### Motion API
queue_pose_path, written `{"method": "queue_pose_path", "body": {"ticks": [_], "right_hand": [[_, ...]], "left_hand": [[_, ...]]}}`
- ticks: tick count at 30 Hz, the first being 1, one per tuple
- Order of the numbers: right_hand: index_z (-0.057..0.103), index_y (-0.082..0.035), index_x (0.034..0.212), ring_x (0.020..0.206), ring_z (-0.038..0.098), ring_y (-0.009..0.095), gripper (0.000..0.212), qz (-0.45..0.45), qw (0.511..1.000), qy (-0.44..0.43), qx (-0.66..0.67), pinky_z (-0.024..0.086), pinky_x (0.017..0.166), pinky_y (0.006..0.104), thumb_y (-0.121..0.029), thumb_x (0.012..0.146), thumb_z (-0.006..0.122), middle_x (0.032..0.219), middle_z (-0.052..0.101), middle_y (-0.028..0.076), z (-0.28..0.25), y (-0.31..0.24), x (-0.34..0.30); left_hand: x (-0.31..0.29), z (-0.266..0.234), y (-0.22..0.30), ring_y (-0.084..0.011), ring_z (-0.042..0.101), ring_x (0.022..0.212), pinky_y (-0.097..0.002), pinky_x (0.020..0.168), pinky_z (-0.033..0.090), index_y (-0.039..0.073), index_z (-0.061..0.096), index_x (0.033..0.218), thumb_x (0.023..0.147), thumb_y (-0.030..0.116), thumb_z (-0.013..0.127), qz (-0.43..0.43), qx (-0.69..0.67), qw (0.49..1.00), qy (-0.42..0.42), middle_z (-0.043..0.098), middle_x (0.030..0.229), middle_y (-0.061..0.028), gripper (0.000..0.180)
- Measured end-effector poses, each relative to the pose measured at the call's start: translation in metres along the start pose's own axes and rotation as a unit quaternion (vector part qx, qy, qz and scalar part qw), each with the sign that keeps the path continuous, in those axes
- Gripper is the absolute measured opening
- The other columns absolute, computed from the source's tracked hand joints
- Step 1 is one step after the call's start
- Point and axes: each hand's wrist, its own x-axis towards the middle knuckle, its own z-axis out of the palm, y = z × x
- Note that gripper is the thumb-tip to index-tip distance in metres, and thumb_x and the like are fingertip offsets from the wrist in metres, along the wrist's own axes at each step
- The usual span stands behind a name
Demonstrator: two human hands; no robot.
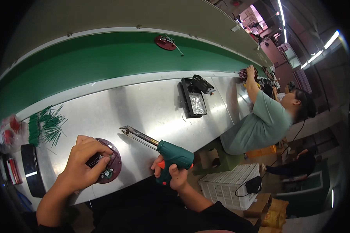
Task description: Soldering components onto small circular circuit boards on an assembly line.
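A maroon round disc (115,166) lies on the metal bench in front of me, carrying a small green circuit board (107,173) and thin wires. My left hand (81,163) rests over the disc's left part, thumb and forefinger curled together above it; what they pinch is hidden. My right hand (172,175) is wrapped round the handle of a dark green soldering gun (177,156) with orange parts. Its long metal tip points up and left, right of the disc and apart from it.
Green cut wires (46,126), a plastic bag (11,134) with red things and a black case (32,171) lie at left. A black tray (190,99) stands beyond the gun. Another disc (165,43) sits on the green belt (116,48). A co-worker (260,124) and white crate (229,186) are at right.
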Motion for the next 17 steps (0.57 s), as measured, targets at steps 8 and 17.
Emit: {"method": "queue_pose_path", "body": {"ticks": [8,17], "right_hand": [[0.055,0.009,0.12,0.071,0.067,0.022,0.082,0.047,0.998,0.045,0.001,0.057,0.069,0.036,-0.07,0.096,0.059,0.077,0.065,0.015,0.013,-0.008,0.009],[0.055,0.007,0.114,0.063,0.06,0.018,0.072,-0.036,0.999,0.025,0.007,0.053,0.076,0.0395,-0.064,0.106,0.045,0.079,0.06,0.01,0.004,0.009,0.006]], "left_hand": [[-0.006,-0.001,-0.01,-0.0248,0.062,0.093,-0.0409,0.091,0.037,0.013,0.073,0.095,0.083,0.012,0.079,0.046,0.054,0.997,-0.035,0.069,0.093,-0.0031,0.013],[0.0,0.002,-0.022,-0.0226,0.056,0.105,-0.0384,0.1,0.036,0.014,0.07,0.096,0.088,0.023,0.075,0.036,0.023,0.997,-0.061,0.063,0.106,-0.0017,0.013]]}}
